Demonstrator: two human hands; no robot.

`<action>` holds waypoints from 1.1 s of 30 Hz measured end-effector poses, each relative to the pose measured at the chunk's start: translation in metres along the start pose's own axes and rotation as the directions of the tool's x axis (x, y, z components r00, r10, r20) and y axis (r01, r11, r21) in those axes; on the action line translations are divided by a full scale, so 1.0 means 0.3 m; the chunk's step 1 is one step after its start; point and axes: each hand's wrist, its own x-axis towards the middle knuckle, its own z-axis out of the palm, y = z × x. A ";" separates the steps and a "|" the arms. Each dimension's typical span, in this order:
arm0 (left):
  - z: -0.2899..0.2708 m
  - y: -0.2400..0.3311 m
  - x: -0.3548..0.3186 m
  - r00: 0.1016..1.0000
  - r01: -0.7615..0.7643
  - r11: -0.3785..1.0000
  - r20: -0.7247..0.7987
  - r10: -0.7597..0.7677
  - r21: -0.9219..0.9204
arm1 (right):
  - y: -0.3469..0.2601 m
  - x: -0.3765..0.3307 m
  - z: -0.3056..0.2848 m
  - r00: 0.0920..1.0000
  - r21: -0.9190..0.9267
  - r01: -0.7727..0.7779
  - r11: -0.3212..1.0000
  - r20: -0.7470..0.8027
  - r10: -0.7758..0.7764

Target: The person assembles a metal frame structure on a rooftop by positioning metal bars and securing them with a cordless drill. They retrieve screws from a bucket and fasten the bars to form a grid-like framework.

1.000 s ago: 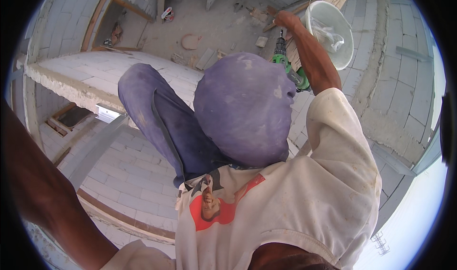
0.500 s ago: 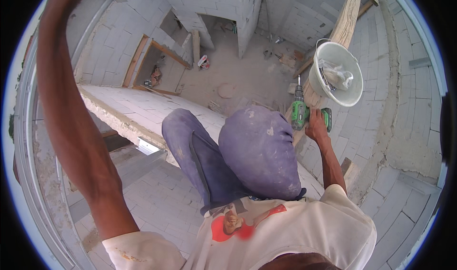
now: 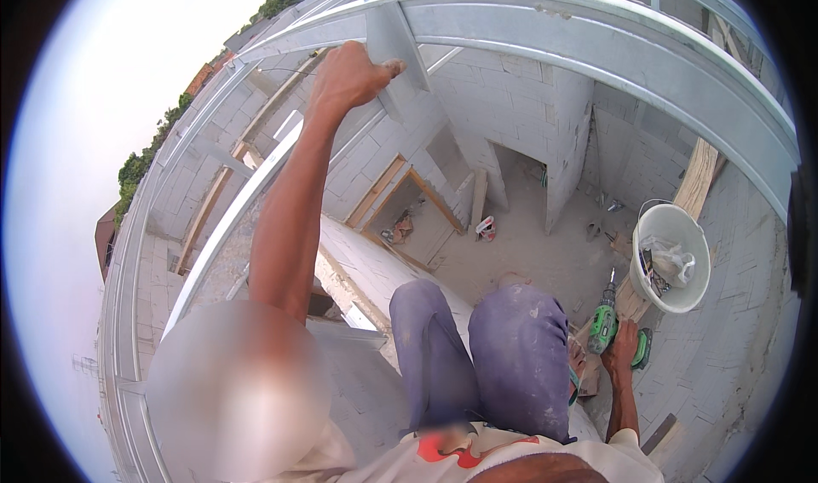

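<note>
The two hands are well apart. The right hand (image 3: 626, 344) is clamped around the handle of a green cordless drill (image 3: 603, 326), which is at the lower right, just beside the person's knee. A slim metal bit (image 3: 612, 277) points away from the person, and the battery end shows on the right of the fist.

The left hand (image 3: 351, 76) is raised on a stretched arm to a flat steel strut (image 3: 397, 44) under a long, curving steel beam (image 3: 545, 16). The hand is half curled, with the thumb lying over the strut's face; the other fingers are mostly hidden, so whether it grips the metal cannot be told.

A pale bucket (image 3: 673, 224) with a wire handle is just beyond the drill, holding a clear plastic bag (image 3: 678, 267) and some thin dark pieces too small to make out. A rough wooden plank (image 3: 697, 179) runs behind it; whether the bucket rests on that plank is unclear.

Purple-blue trousers (image 3: 518, 355) with pale stains cover the bent knees. Below lies a dusty floor (image 3: 520, 257) between light grey block walls (image 3: 507, 83), with a wooden frame (image 3: 436, 200) around an opening. Bright sky (image 3: 111, 83) and green trees (image 3: 134, 169) fill the left side.
</note>
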 end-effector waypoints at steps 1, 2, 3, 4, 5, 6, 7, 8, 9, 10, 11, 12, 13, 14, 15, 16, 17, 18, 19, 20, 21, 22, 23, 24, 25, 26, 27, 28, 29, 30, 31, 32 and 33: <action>0.027 -0.017 -0.009 1.000 -0.013 1.000 -0.005 0.013 -0.016 | -0.011 -0.021 -0.019 0.999 0.022 0.028 0.999 -0.044 -0.027; 0.025 -0.035 -0.008 0.999 -0.030 0.999 -0.014 0.030 -0.022 | -0.064 -0.020 -0.050 0.994 0.055 0.055 0.997 -0.093 -0.050; 0.029 -0.048 -0.005 0.999 -0.047 0.998 -0.020 0.046 -0.036 | -0.120 -0.002 -0.106 0.993 0.113 0.062 0.992 -0.108 -0.050; 0.036 -0.052 -0.001 0.999 -0.029 0.998 0.012 0.030 -0.062 | -0.178 0.000 -0.170 0.992 0.167 0.067 0.984 -0.116 -0.048; 0.030 -0.050 0.005 0.999 -0.034 0.997 0.018 0.035 -0.067 | -0.217 0.003 -0.228 0.991 0.212 0.070 0.975 -0.126 -0.044; 0.026 -0.047 0.009 0.999 -0.036 0.997 0.029 0.038 -0.074 | -0.236 0.006 -0.270 0.991 0.266 0.079 0.961 -0.129 -0.046; 0.021 -0.048 0.015 0.998 -0.038 0.996 0.042 0.042 -0.081 | -0.252 0.011 -0.302 0.990 0.320 0.088 0.943 -0.130 -0.048; 0.019 -0.039 0.015 0.997 -0.043 0.995 0.053 0.048 -0.094 | -0.260 0.007 -0.343 0.991 0.366 0.091 0.926 -0.126 -0.048; 0.006 -0.038 0.013 0.996 -0.043 0.994 0.068 0.050 -0.098 | -0.280 0.010 -0.379 0.998 0.461 0.049 0.886 -0.058 -0.025; 0.000 -0.041 0.014 0.995 -0.043 0.994 0.085 0.052 -0.101 | -0.302 0.023 -0.415 1.000 0.549 -0.001 0.836 0.014 -0.008; 0.010 -0.052 0.029 0.994 -0.067 0.993 0.076 0.074 -0.095 | -0.324 0.040 -0.454 0.996 0.619 -0.057 0.783 0.085 0.006; 0.015 -0.067 0.045 0.993 -0.087 0.993 0.074 0.093 -0.076 | -0.367 0.055 -0.481 0.990 0.627 -0.126 0.768 0.134 0.054; 0.024 -0.086 0.052 0.991 -0.108 0.993 0.074 0.112 -0.055 | -0.412 0.074 -0.506 0.978 0.632 -0.196 0.750 0.183 0.101; 0.013 -0.075 0.047 0.985 -0.138 0.990 0.104 0.141 -0.036 | -0.419 0.080 -0.503 0.982 0.606 -0.187 0.773 0.146 0.123; 0.016 -0.075 0.047 0.983 -0.150 0.988 0.106 0.153 -0.031 | -0.424 0.088 -0.503 0.984 0.578 -0.179 0.796 0.109 0.142; 0.015 -0.076 0.060 0.980 -0.169 0.985 0.105 0.170 -0.023 | -0.435 0.099 -0.470 0.993 0.518 -0.095 0.850 -0.015 0.120; 0.017 -0.078 0.070 0.977 -0.189 0.982 0.103 0.189 -0.015 | -0.437 0.110 -0.459 0.993 0.527 -0.054 0.848 -0.063 0.102; 0.028 -0.084 0.075 0.972 -0.232 0.973 0.050 0.231 0.015 | -0.437 0.121 -0.453 0.991 0.531 -0.013 0.847 -0.108 0.082; 0.046 -0.104 0.077 0.964 -0.266 0.964 0.001 0.266 0.008 | -0.492 0.168 -0.481 0.995 0.621 -0.016 0.783 -0.070 0.076; 0.056 -0.120 0.078 0.953 -0.300 0.954 -0.051 0.300 0.001 | -0.537 0.216 -0.514 0.999 0.687 -0.015 0.727 -0.028 0.046; 0.065 -0.127 0.075 0.938 -0.332 0.943 -0.105 0.330 -0.007 | -0.580 0.265 -0.549 1.000 0.746 -0.021 0.666 0.013 0.018; 0.062 -0.142 0.063 0.950 -0.306 0.952 -0.057 0.306 0.011 | -0.627 0.307 -0.566 0.997 0.796 -0.032 0.605 0.071 -0.039; 0.049 -0.138 0.061 0.958 -0.284 0.959 -0.024 0.284 0.017 | -0.653 0.351 -0.579 0.989 0.832 -0.039 0.553 0.111 -0.098; 0.039 -0.121 0.063 0.964 -0.266 0.964 0.002 0.266 0.017 | -0.660 0.387 -0.569 0.990 0.780 0.011 0.626 0.079 -0.116; 0.035 -0.108 0.060 0.965 -0.262 0.965 0.003 0.262 0.008 | -0.665 0.419 -0.548 0.989 0.720 0.060 0.691 0.051 -0.139; 0.031 -0.094 0.053 0.966 -0.258 0.966 0.002 0.258 -0.004 | -0.686 0.455 -0.560 0.987 0.718 0.072 0.692 0.049 -0.154; 0.024 -0.073 0.054 0.966 -0.259 0.966 -0.004 0.258 -0.019 | -0.704 0.495 -0.580 0.985 0.714 0.088 0.694 0.041 -0.167; 0.016 -0.093 0.040 0.971 -0.237 0.971 0.010 0.237 -0.004 | -0.784 0.521 -0.610 0.980 0.796 0.047 0.603 0.081 -0.184; 0.028 -0.108 0.030 0.976 -0.218 0.976 0.014 0.218 -0.010 | -0.839 0.553 -0.624 0.973 0.852 0.007 0.523 0.116 -0.201; 0.021 -0.101 0.031 0.979 -0.206 0.978 0.006 0.206 -0.024 | -0.863 0.592 -0.623 0.969 0.852 0.019 0.523 0.113 -0.220; 0.014 -0.097 0.032 0.978 -0.208 0.978 0.007 0.208 -0.034 | -0.884 0.631 -0.612 0.964 0.853 0.031 0.522 0.111 -0.240; 0.007 -0.087 0.035 0.977 -0.211 0.976 0.004 0.211 -0.050 | -0.904 0.671 -0.613 0.962 0.861 0.022 0.509 0.121 -0.246; 0.008 -0.092 0.036 0.978 -0.208 0.977 0.009 0.209 -0.056 | -0.932 0.704 -0.599 0.957 0.874 0.003 0.486 0.139 -0.255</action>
